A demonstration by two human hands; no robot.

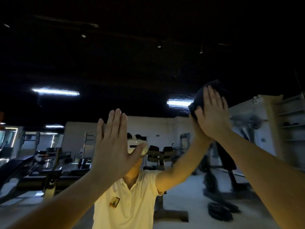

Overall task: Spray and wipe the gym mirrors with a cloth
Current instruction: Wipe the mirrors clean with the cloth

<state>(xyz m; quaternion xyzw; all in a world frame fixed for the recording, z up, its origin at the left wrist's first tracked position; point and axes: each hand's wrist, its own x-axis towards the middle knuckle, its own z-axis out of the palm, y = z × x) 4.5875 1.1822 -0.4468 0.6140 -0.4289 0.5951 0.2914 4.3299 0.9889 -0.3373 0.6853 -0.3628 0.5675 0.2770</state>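
Mirror: large wall-mounted glass gym mirror (115,63), fills the view ahead of the person
Left hand: left hand (113,146) raised flat before the glass at centre, fingers straight and close together, thumb spread, holding nothing
Right hand: right hand (212,113) raised higher, at upper right, straight fingers pressing the cloth onto the glass
Cloth: dark bunched fabric cloth (198,99), between right palm and mirror, showing above and left of the fingers

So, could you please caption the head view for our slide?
Right hand presses a cloth to the mirror; left hand raised, fingers straight.
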